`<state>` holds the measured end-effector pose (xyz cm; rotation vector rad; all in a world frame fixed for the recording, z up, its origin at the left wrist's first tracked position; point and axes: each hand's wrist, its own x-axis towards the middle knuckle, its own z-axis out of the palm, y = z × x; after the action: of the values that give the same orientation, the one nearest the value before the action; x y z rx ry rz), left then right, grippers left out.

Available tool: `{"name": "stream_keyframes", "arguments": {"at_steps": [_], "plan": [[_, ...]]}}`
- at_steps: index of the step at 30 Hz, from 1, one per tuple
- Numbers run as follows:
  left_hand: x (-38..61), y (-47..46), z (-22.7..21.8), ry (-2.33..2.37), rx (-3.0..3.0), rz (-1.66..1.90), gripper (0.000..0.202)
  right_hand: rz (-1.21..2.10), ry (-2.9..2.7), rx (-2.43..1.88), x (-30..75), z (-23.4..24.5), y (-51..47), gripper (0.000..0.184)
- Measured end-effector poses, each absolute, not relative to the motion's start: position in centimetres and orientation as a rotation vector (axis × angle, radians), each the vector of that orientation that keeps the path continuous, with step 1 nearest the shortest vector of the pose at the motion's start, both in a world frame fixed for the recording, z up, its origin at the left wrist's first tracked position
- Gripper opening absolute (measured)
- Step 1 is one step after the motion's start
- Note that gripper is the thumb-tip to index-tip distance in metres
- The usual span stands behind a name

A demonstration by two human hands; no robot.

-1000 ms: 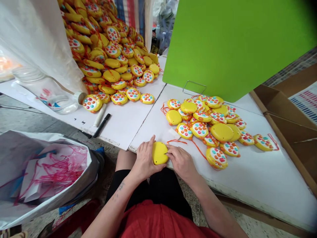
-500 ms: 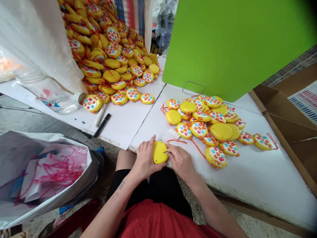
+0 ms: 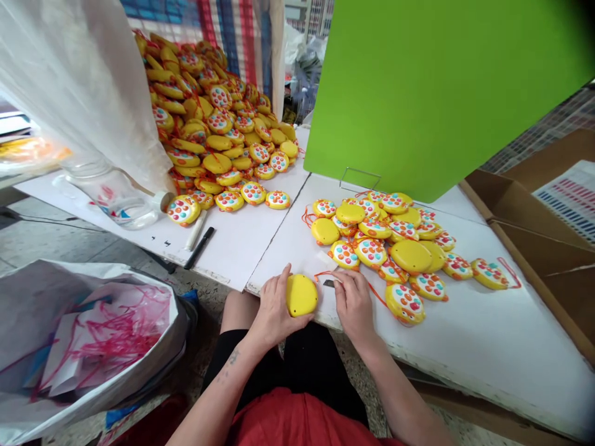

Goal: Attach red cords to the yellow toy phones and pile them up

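Observation:
My left hand (image 3: 275, 303) grips a yellow turtle-like plastic toy (image 3: 302, 295) at the table's front edge, its plain back with small dark holes facing up. Just to the right, my right hand (image 3: 353, 303) is closed on a small dark blade (image 3: 329, 283) whose flat end sticks out past the fingertips. An orange cord (image 3: 324, 274) lies between the toy and those fingers; where its ends run is hard to see. Beyond the hands spreads a group of similar toys (image 3: 372, 251), some showing white shells with coloured dots, others turned over.
A tall heap of the same toys (image 3: 218, 124) stands at the back left. Near it are a clear plastic jar (image 3: 121, 204), a black marker (image 3: 199, 248) and a white pen (image 3: 195, 232). A green board (image 3: 418, 93) rises behind, cardboard boxes (image 3: 525, 235) stand right, a bag (image 3: 171, 334) left.
My right hand has drawn away from the toy to the right, and the blade in it now shows. My left hand still holds the toy. The view has tilted up slightly.

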<state>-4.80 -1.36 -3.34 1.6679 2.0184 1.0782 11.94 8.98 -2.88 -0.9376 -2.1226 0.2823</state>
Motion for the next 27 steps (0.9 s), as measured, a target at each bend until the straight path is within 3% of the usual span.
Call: {"name": "stream_keyframes", "arguments": {"at_steps": [5,9,12,16,19,22,27], "plan": [[-4.0,-1.2,-1.7,1.803,1.807,1.15,0.107,1.285,-2.015,-0.835,11.6,-1.7,7.4,0.034],[-4.1,-0.1,-0.7,1.717,1.991,1.09,0.103,1.62,-1.771,-0.915,12.1,-1.5,9.0,0.044],[-5.5,0.8,-0.7,1.818,1.988,1.082,0.089,1.448,-1.57,-1.076,13.2,-0.6,12.3,0.055],[-8.9,3.3,-1.6,2.008,1.955,1.103,0.072,0.812,-1.434,-1.054,14.1,1.6,15.3,0.069],[-11.7,7.1,-1.8,2.142,1.925,1.087,0.067,0.519,-1.522,-0.993,12.9,2.1,14.3,0.055],[-14.3,11.6,-1.3,2.298,1.803,0.963,0.066,0.67,-1.812,-0.931,10.3,0.9,12.1,0.032],[-17.4,17.2,-0.4,2.431,1.626,0.77,0.063,0.986,-2.259,-0.76,5.7,-2.6,10.4,0.042]]}}
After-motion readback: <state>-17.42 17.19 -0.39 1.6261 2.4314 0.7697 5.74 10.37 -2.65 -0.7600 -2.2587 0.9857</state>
